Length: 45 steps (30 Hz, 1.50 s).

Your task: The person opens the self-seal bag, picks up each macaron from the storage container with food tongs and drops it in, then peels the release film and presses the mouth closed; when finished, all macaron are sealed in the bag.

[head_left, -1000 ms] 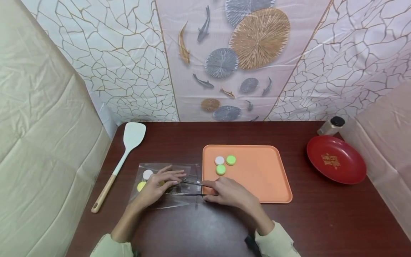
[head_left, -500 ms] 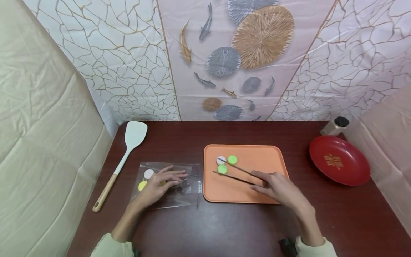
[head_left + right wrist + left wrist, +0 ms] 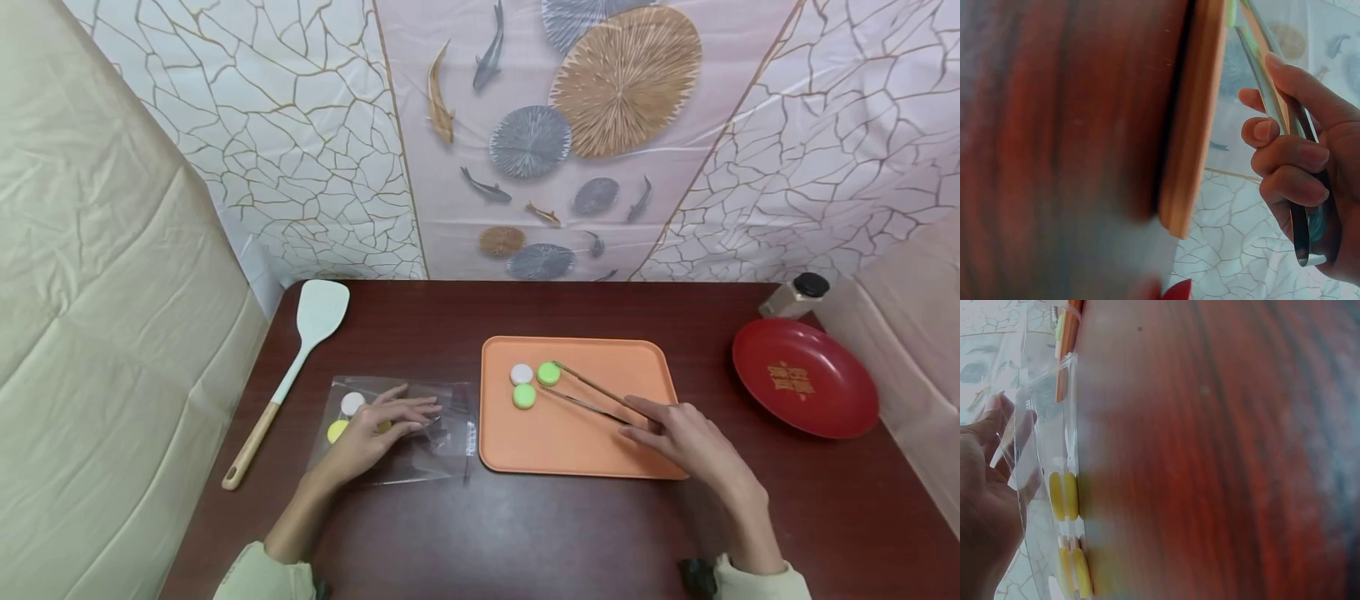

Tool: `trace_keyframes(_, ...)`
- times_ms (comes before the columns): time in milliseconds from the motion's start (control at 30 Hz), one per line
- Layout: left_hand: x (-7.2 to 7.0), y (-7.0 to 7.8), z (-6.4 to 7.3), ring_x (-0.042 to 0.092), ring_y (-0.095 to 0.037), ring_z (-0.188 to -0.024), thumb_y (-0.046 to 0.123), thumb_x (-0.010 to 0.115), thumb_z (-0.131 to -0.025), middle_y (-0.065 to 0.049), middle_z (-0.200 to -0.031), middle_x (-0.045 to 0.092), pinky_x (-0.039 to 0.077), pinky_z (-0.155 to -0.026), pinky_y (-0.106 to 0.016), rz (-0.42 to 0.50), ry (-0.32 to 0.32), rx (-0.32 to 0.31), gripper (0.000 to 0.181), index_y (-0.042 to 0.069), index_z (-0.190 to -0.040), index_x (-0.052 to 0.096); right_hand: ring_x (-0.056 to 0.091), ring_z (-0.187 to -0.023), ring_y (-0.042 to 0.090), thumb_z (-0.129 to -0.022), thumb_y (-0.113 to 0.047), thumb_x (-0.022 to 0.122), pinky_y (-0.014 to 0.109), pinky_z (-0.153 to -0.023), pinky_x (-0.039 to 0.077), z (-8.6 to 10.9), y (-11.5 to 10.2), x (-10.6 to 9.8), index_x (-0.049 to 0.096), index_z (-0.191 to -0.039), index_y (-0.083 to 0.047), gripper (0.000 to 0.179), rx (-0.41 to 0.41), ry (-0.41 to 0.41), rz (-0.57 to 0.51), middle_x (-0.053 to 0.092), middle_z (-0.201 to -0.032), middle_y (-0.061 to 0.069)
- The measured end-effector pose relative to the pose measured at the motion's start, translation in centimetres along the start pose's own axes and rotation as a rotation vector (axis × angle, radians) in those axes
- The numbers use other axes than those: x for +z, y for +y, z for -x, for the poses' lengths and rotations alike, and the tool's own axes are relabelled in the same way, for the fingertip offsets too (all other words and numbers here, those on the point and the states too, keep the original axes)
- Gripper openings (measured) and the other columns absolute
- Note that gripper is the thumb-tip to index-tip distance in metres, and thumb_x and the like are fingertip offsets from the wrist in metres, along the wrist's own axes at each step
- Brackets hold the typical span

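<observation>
My right hand (image 3: 693,437) grips metal tongs (image 3: 588,407), curled round their handle in the right wrist view. The spread tips stand at the right green macaron (image 3: 548,373) on the orange tray (image 3: 600,450). A second green macaron (image 3: 524,396) and a white macaron (image 3: 521,374) lie just left of it. My left hand (image 3: 367,437) pinches the upper film of a clear plastic bag (image 3: 442,454) and lifts it. Inside the bag are a white macaron (image 3: 352,404) and yellow macarons (image 3: 1064,496), partly hidden by the hand in the head view.
A white spatula (image 3: 300,358) with a wooden handle lies at the left. A red plate (image 3: 806,379) is right of the tray, with a black-capped jar (image 3: 795,296) behind it. Patterned cloth hangs along the table's (image 3: 480,542) back edge.
My right hand has moved the tongs from the bag's mouth rightward over the tray, then to the right green macaron. The left hand stays at the bag. The head view has shifted slightly.
</observation>
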<state>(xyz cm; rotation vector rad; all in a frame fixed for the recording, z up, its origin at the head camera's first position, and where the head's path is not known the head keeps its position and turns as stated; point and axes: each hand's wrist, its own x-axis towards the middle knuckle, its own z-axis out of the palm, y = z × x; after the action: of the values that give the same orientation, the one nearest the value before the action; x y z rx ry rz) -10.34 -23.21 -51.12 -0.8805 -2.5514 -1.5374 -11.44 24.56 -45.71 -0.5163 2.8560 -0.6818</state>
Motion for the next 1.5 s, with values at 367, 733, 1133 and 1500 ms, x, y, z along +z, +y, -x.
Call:
trace_keyframes(367, 0.1, 0.0, 0.1, 0.069, -0.037, -0.136, 0.001, 0.072, -0.103, -0.011, -0.135, 0.079, 0.030, -0.132, -0.059, 0.002, -0.003, -0.021, 0.013, 0.005, -0.110, 0.083, 0.046, -0.067, 0.008, -0.101, -0.030, 0.082, 0.030, -0.060, 0.038, -0.4, 0.4, 0.3, 0.076, -0.134, -0.014, 0.037, -0.014, -0.034, -0.005, 0.049, -0.072, -0.009)
trace_keyframes(733, 0.0, 0.0, -0.2, 0.070, -0.035, -0.135, 0.001, 0.073, -0.102, -0.009, -0.134, 0.079, 0.030, -0.134, -0.055, 0.014, -0.001, 0.003, 0.012, 0.004, -0.109, 0.082, 0.045, -0.065, 0.000, -0.100, -0.024, 0.083, 0.022, -0.058, 0.039, 0.0, -0.5, -0.3, 0.078, -0.126, -0.014, 0.028, -0.141, -0.029, -0.176, 0.050, -0.071, -0.012)
trace_keyframes(1133, -0.1, 0.1, -0.2, 0.069, -0.038, -0.135, 0.000, 0.072, -0.102, -0.010, -0.135, 0.079, 0.031, -0.132, -0.060, 0.004, -0.003, -0.001, 0.013, 0.004, -0.110, 0.082, 0.044, -0.060, -0.003, -0.107, -0.031, 0.075, 0.019, -0.055, 0.039, -1.1, -4.2, 1.2, 0.073, -0.139, -0.004, 0.043, -0.269, -0.224, -0.254, 0.052, -0.069, -0.017)
trace_keyframes(1500, -0.1, 0.4, 0.2, 0.065, -0.044, -0.139, 0.002, 0.072, -0.103, -0.010, -0.138, 0.078, 0.030, -0.131, -0.063, 0.017, 0.006, -0.044, 0.014, 0.007, -0.110, 0.083, 0.046, -0.060, -0.005, -0.107, -0.031, 0.074, 0.020, -0.062, 0.045, -4.2, -8.3, 4.3, 0.079, -0.124, -0.011, 0.026, -0.349, -0.261, -0.130, 0.061, -0.069, -0.015)
